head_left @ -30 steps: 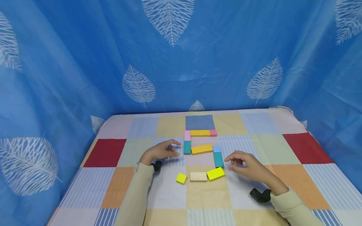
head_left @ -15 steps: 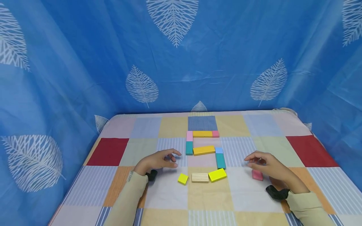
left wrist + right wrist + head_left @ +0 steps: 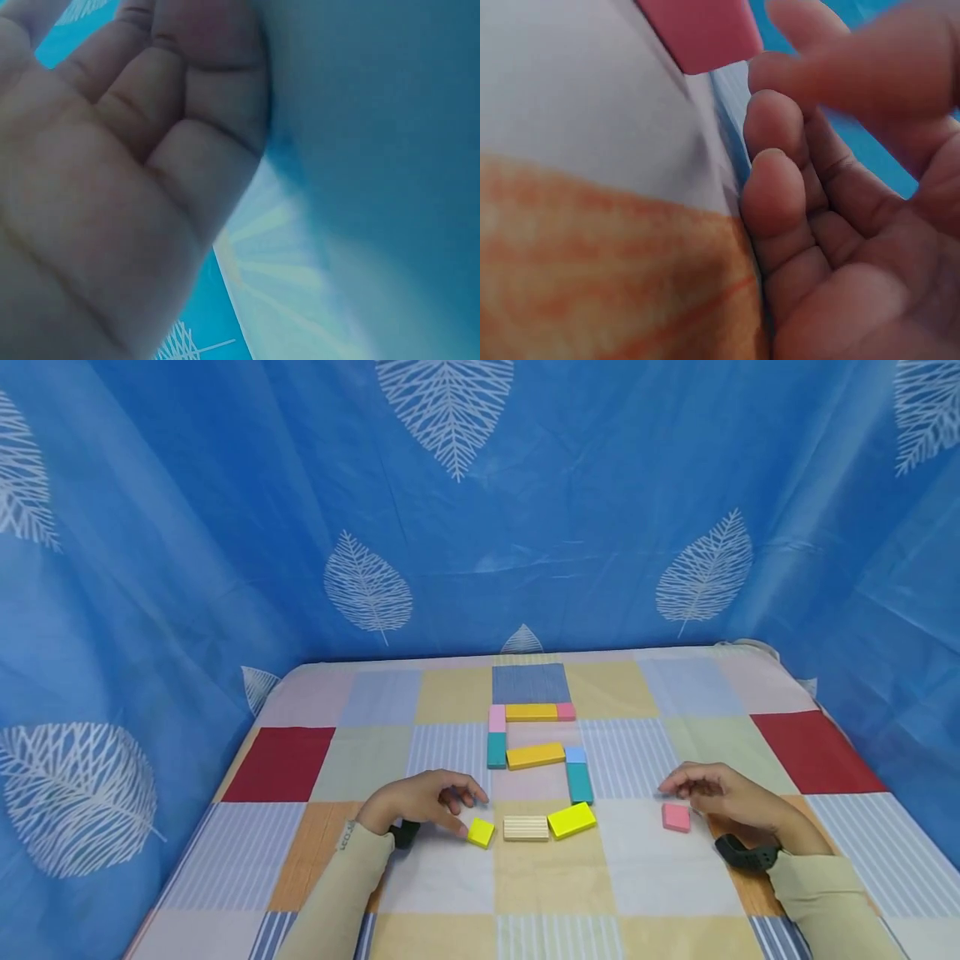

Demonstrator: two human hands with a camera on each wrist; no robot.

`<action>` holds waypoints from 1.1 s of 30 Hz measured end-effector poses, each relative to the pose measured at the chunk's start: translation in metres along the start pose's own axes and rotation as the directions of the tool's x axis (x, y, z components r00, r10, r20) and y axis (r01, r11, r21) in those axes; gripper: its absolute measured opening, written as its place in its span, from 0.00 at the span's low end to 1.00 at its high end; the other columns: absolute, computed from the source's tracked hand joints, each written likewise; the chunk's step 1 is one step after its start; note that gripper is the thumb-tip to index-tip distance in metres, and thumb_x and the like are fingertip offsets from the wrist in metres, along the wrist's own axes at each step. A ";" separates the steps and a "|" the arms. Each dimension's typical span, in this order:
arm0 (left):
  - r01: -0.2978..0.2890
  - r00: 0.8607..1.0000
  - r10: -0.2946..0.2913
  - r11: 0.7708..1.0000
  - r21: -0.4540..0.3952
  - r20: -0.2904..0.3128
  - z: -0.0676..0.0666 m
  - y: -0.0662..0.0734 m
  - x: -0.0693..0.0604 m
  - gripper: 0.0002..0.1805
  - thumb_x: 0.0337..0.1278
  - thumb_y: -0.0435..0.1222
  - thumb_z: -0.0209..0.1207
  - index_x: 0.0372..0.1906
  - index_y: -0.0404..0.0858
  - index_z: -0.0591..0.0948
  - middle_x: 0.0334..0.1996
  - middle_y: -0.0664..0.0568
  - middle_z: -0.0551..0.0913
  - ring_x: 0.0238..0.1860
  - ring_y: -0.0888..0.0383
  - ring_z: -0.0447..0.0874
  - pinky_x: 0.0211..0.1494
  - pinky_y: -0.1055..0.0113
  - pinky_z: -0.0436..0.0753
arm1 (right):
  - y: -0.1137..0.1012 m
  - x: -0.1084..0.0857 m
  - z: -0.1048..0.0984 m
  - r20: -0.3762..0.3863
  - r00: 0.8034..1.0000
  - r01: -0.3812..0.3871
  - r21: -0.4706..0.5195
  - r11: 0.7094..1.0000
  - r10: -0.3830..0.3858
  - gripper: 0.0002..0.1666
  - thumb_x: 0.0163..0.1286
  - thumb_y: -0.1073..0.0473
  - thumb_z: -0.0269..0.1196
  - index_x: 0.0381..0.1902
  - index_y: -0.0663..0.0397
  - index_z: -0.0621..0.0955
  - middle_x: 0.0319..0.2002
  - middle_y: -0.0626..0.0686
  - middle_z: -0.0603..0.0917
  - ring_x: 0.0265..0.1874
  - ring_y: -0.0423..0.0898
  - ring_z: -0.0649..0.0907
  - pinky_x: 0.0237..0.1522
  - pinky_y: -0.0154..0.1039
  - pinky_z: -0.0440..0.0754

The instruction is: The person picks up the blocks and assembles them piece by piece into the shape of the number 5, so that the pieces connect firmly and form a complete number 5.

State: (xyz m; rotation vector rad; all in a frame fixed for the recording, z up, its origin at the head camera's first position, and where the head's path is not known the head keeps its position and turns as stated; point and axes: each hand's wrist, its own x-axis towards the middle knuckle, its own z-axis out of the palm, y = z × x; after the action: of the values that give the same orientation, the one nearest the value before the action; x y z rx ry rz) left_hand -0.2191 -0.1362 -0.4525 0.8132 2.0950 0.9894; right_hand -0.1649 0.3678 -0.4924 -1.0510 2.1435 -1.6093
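Note:
In the head view my left hand [image 3: 429, 800] hovers at the small yellow square block [image 3: 481, 833], its thumb tip at the block's left edge and its fingers bent loosely above. Whether the thumb touches the block is hard to tell. My right hand [image 3: 731, 793] is low over the cloth beside a pink block [image 3: 676, 817], fingers loosely curled and holding nothing. The right wrist view shows that pink block [image 3: 705, 34] apart from the fingertips [image 3: 774, 120]. The left wrist view shows only the palm and bent fingers [image 3: 217, 97]; no block appears there.
Between the hands lie a ridged wooden block [image 3: 526, 828] and a bright yellow block [image 3: 572, 821]. Farther back, orange-yellow blocks [image 3: 536, 756], teal blocks [image 3: 579, 783], a light blue block [image 3: 575, 755] and pink pieces form an angular line on the patchwork cloth [image 3: 450, 893].
My right hand has moved right, away from the teal block, and the pink block has come into view beside it. My left hand has come down toward the small yellow block.

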 end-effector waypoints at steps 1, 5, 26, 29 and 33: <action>-0.008 1.000 0.007 1.000 0.010 0.005 0.000 0.000 0.000 0.22 0.57 0.28 0.77 0.57 0.34 0.86 0.42 0.54 0.79 0.39 0.61 0.73 0.45 0.71 0.75 | 0.000 0.001 0.000 0.015 1.000 0.005 0.006 1.000 -0.005 0.26 0.72 0.85 0.51 0.60 0.68 0.84 0.56 0.51 0.86 0.52 0.42 0.82 0.55 0.30 0.80; -0.006 1.000 0.006 0.999 0.050 0.014 0.002 -0.001 0.000 0.21 0.54 0.28 0.79 0.54 0.35 0.87 0.40 0.56 0.78 0.37 0.62 0.71 0.44 0.72 0.73 | -0.002 0.004 0.001 0.048 0.999 -0.009 -0.005 1.000 0.009 0.30 0.64 0.86 0.54 0.59 0.65 0.85 0.55 0.52 0.84 0.53 0.42 0.81 0.55 0.31 0.80; 0.040 0.996 -0.031 0.994 0.099 -0.084 0.011 0.004 0.004 0.15 0.48 0.26 0.81 0.42 0.38 0.90 0.34 0.58 0.77 0.32 0.65 0.68 0.39 0.72 0.70 | -0.005 0.002 0.006 0.014 0.997 -0.071 -0.076 0.995 0.073 0.27 0.64 0.82 0.61 0.57 0.61 0.88 0.50 0.49 0.83 0.48 0.43 0.79 0.41 0.35 0.78; 0.040 0.996 -0.031 0.994 0.106 -0.088 0.011 0.005 0.004 0.15 0.49 0.26 0.81 0.42 0.38 0.90 0.32 0.58 0.76 0.31 0.65 0.68 0.38 0.71 0.69 | -0.006 0.002 0.007 -0.009 0.997 -0.083 -0.099 0.992 0.082 0.25 0.63 0.80 0.65 0.56 0.60 0.88 0.49 0.48 0.84 0.45 0.43 0.78 0.36 0.38 0.76; 0.047 0.994 -0.034 0.991 0.123 -0.102 0.012 0.004 0.007 0.15 0.50 0.27 0.81 0.42 0.39 0.91 0.29 0.58 0.75 0.31 0.64 0.69 0.37 0.71 0.69 | -0.006 0.002 0.009 -0.034 0.995 -0.097 -0.125 0.987 0.094 0.22 0.64 0.77 0.68 0.55 0.59 0.88 0.49 0.47 0.84 0.42 0.45 0.77 0.32 0.42 0.72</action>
State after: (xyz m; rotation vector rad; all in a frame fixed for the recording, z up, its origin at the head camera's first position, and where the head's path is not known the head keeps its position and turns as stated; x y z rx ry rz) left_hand -0.2122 -0.1241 -0.4571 0.7943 2.2693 0.9003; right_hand -0.1586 0.3595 -0.4892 -0.9501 2.3031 -1.4707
